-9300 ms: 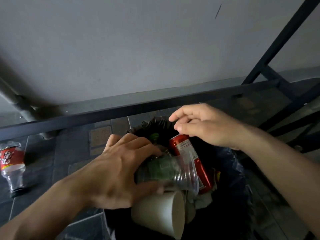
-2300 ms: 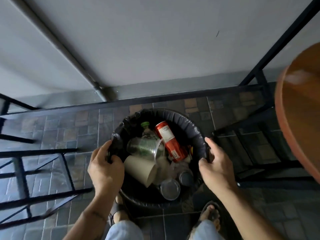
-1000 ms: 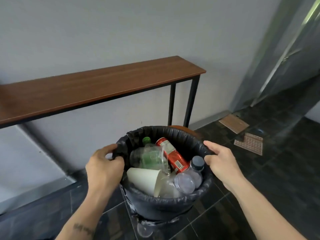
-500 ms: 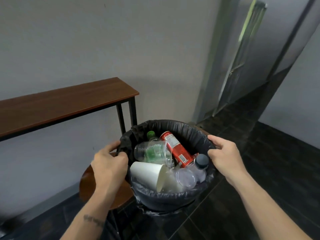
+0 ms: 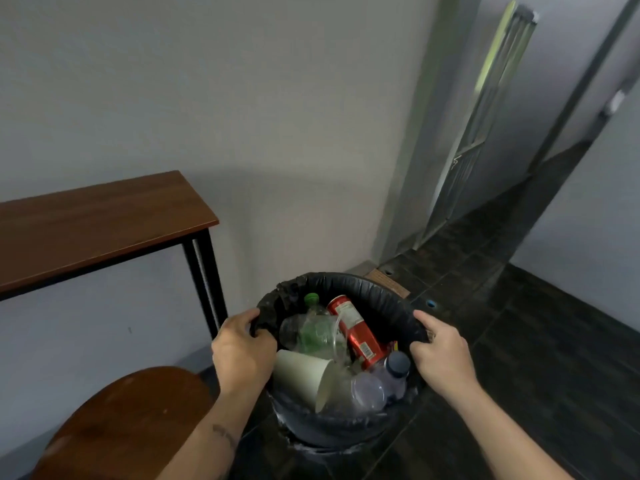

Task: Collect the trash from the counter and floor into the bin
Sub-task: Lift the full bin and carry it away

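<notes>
The left hand (image 5: 242,355) curls its fingers over the crinkled rim of the round bin lined with a black plastic bag (image 5: 374,299), gripping it; the right hand (image 5: 443,358) grips the opposite rim the same way, thumb on top. Between the hands, inside the bin, lie a white paper cup (image 5: 301,372) on its side next to the left hand, a clear ribbed plastic cup (image 5: 311,334), a green-capped clear bottle (image 5: 311,301), a glossy red metal can (image 5: 356,330), and a clear bottle with a dark cap (image 5: 391,372) near the right hand. Beyond the left hand stands a brown wooden counter on black metal legs (image 5: 104,223); below its wrist, a round brown wooden stool seat (image 5: 121,427).
</notes>
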`<state>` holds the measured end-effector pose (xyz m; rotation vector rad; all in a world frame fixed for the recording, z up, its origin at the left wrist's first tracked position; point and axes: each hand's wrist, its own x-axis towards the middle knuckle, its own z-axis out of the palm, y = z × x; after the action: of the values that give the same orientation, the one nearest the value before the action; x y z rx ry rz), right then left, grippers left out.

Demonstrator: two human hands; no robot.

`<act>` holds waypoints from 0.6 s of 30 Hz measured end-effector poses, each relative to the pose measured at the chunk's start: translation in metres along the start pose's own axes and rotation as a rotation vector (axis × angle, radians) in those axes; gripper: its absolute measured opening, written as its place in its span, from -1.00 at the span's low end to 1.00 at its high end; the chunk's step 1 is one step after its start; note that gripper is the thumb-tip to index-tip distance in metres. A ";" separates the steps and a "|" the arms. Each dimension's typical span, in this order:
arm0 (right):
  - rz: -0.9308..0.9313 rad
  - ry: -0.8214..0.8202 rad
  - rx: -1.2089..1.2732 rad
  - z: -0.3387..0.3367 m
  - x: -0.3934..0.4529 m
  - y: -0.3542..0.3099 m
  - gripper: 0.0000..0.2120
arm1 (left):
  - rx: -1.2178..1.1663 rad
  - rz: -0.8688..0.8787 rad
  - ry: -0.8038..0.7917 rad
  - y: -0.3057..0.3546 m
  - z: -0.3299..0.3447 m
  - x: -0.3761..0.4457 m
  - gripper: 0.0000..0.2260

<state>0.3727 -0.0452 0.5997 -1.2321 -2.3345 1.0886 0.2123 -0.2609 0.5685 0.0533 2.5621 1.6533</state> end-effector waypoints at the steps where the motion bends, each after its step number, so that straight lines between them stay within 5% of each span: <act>1: -0.002 -0.004 -0.012 0.005 0.017 0.001 -0.36 | -0.003 0.000 -0.002 -0.002 0.013 0.015 -0.62; 9: -0.136 -0.049 -0.103 0.028 0.133 -0.013 -0.43 | 0.118 0.060 -0.019 0.004 0.093 0.112 -0.59; 18: -0.225 -0.337 -0.317 0.083 0.284 0.022 -0.43 | 0.336 -0.052 0.012 -0.014 0.175 0.177 -0.55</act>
<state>0.1711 0.1486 0.5021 -0.9005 -2.9089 0.9354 0.0538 -0.0940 0.4741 -0.0008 2.7940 1.1942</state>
